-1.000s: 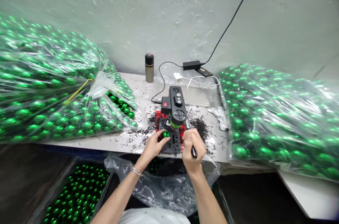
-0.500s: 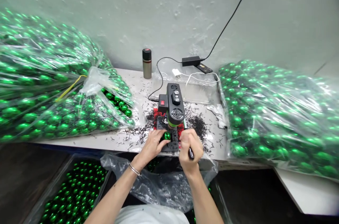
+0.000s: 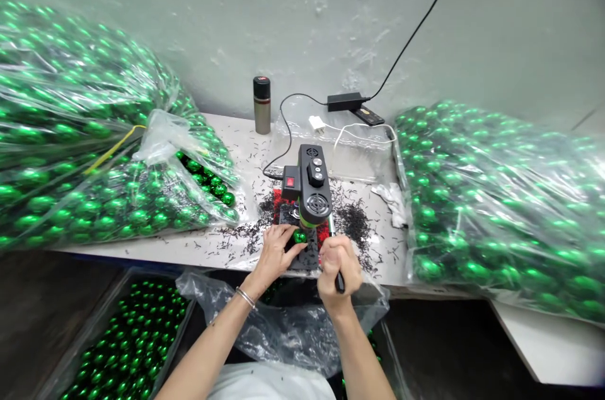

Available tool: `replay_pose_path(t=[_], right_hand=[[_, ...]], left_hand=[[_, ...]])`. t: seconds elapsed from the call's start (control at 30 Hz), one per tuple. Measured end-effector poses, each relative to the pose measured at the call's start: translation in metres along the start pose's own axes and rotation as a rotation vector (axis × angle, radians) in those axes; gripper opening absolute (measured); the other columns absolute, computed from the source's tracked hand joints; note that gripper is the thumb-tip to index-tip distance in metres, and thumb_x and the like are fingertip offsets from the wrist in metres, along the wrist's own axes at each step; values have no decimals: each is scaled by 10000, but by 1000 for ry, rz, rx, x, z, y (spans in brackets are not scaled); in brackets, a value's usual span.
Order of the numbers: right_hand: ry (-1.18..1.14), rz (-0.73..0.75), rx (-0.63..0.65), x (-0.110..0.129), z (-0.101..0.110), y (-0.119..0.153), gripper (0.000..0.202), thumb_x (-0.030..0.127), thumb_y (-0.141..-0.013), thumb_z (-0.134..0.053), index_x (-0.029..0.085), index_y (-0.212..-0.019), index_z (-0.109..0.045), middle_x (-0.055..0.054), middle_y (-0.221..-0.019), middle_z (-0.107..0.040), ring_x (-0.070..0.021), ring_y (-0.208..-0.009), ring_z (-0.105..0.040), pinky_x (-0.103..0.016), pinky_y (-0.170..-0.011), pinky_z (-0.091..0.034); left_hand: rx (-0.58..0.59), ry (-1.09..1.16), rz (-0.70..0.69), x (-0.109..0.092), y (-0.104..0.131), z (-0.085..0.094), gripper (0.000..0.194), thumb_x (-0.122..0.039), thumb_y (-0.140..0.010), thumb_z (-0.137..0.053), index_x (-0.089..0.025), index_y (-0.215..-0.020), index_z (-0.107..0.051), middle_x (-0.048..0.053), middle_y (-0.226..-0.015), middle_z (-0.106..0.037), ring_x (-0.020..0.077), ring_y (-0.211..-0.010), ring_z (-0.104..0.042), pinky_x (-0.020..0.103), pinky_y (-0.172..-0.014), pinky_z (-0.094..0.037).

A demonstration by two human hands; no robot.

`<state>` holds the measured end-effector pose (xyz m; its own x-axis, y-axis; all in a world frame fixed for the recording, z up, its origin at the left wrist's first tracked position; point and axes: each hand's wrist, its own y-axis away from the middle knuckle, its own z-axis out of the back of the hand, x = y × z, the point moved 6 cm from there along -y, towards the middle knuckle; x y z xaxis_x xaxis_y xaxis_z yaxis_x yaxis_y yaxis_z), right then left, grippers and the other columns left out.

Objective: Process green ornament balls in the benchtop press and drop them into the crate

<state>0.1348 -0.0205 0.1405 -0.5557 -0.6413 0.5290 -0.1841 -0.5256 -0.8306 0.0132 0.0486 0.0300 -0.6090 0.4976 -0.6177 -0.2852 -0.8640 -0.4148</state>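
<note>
Between the thumb and fingers of my left hand (image 3: 278, 250) is a shiny green ball (image 3: 299, 236). The ball sits beneath the head of a small black bench press machine (image 3: 314, 181) that has round vents and a red switch. My right hand (image 3: 341, 269) is wrapped round the machine's black lever handle (image 3: 339, 283), at the machine's right side. Small black bits (image 3: 354, 223) lie scattered around the base, thickest to the right of it. What lies directly under the ball is hidden.
Big clear bags of green balls stand left (image 3: 108, 192) and right (image 3: 472, 211). Behind the machine are a flask (image 3: 261, 105), a power adapter (image 3: 347, 101), a white plug (image 3: 316, 124) and crumpled white material (image 3: 392, 203). Below the table edge is a bin of green balls (image 3: 127, 337).
My left hand and the green ball have shifted slightly up towards the machine head. My right hand stays on the lever handle. The whole view has tilted a little.
</note>
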Motion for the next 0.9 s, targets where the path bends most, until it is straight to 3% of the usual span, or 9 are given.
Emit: replay_pose_path(t=[0.17, 0.43, 0.67, 0.9], right_hand=[[36, 94, -48, -17, -5, 25, 294, 176, -956, -373, 212, -671, -433, 14, -688, -502, -115, -603, -483, -331, -678, -475], [12, 86, -147, -34, -8, 44, 330, 246, -985, -337, 211, -672, -437, 16, -701, -514, -109, -579, -510, -373, -726, -505], [17, 89, -101, -36, -9, 44, 330, 261, -999, -291, 218, -705, -434, 11, -718, -506, -118, -602, -530, -385, -749, -504], [89, 197, 45, -24, -12, 35, 282, 203, -973, -332, 221, -717, -449, -2, -720, -516, -136, -656, -540, -334, -678, -480]], left_hand=[[-29, 42, -18, 3, 0, -2, 294, -382, -899, -629, -183, -1114, -643, 100, -1062, -649, 253, -990, -573, 423, -907, -447], [-18, 69, 3, 3, 1, -2, 294, -364, -880, -657, -185, -1113, -652, 91, -1044, -644, 249, -979, -563, 394, -872, -457], [-42, 71, -12, 6, 1, -4, 302, -375, -882, -650, -187, -1118, -653, 100, -1054, -646, 256, -987, -575, 410, -877, -469], [-38, 84, -22, 4, 0, -1, 282, -355, -894, -633, -188, -1119, -660, 102, -1049, -652, 254, -993, -573, 417, -887, -478]])
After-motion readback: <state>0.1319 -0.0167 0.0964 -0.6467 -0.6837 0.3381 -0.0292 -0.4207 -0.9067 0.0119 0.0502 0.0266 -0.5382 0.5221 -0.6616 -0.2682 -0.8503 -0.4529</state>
